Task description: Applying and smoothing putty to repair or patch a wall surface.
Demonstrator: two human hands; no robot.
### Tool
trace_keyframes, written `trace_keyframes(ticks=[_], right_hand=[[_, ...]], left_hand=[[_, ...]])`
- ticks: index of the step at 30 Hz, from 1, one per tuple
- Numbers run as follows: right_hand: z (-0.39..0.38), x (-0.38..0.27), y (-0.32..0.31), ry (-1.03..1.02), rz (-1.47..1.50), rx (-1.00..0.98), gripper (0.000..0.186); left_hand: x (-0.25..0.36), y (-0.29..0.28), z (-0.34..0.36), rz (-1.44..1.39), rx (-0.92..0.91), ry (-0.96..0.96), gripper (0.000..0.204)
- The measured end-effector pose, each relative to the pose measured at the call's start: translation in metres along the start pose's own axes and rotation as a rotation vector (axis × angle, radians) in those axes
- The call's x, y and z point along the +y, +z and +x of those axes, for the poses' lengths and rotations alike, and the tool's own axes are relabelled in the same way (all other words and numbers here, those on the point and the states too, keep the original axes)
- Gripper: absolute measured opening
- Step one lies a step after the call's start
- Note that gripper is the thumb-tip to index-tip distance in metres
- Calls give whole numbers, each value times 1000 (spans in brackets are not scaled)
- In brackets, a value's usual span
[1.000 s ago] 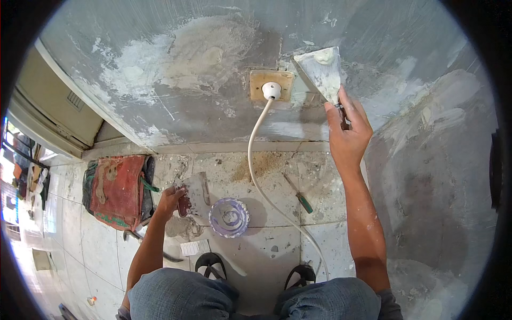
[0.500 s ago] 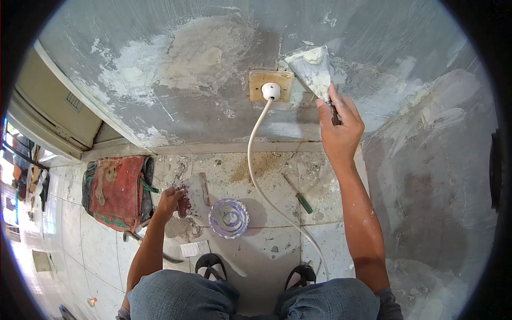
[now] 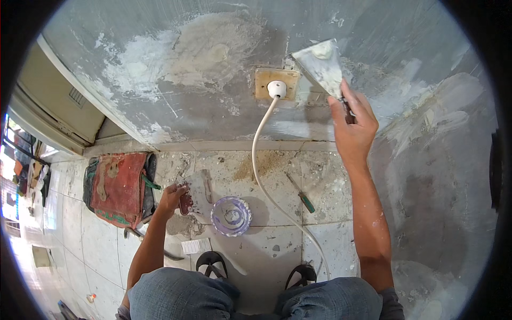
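Note:
My right hand (image 3: 356, 120) is closed round the dark handle of a putty knife (image 3: 325, 66). Its broad blade points up and left near the grey wall (image 3: 213, 120), just right of the socket plate, and carries a dab of pale putty near its edge. Whether the blade touches the wall I cannot tell. Low on the left, my left hand (image 3: 172, 200) grips a wide scraper (image 3: 198, 193) with a dark red handle, held over the floor. A purple-and-white tub (image 3: 231, 216) with putty smeared inside stands right beside that scraper.
A white plug (image 3: 277, 89) sits in the yellowed socket plate (image 3: 261, 88); its white cable (image 3: 257, 160) loops down to the floor. A screwdriver (image 3: 305, 198) lies right of the cable. Left are a red bag (image 3: 120, 184) and a printed paper (image 3: 196, 246). Sandy debris (image 3: 261, 165) lies along the wall.
My right hand and the putty knife have moved slightly right and up, so the blade sits farther from the socket plate. My left hand has barely moved. The view has shifted a little.

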State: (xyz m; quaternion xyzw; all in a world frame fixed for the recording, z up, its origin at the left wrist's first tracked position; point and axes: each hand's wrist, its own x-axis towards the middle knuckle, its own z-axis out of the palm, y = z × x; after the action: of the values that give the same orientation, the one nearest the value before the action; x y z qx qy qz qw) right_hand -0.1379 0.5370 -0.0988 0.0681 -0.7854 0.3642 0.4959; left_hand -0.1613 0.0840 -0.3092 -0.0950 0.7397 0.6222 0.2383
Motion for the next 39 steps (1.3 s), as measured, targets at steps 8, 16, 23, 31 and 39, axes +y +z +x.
trace_keyframes(ticks=[8,16,23,31,39], right_hand=[[0,21,-15,-13,-68,-71,36],[1,23,-10,-81,-74,-96,37],[6,15,1,-116,-71,-97,37],[7,14,2,-94,-92,-103,37],[6,-12,33,-94,54,-134,38]], left_hand=[[-8,-6,5,-31,28,-17,22],[-4,-4,3,-42,30,-35,22],[0,-1,1,-58,25,-52,22],[-1,1,3,-26,27,-22,22],[11,7,-2,-56,-9,-26,23]])
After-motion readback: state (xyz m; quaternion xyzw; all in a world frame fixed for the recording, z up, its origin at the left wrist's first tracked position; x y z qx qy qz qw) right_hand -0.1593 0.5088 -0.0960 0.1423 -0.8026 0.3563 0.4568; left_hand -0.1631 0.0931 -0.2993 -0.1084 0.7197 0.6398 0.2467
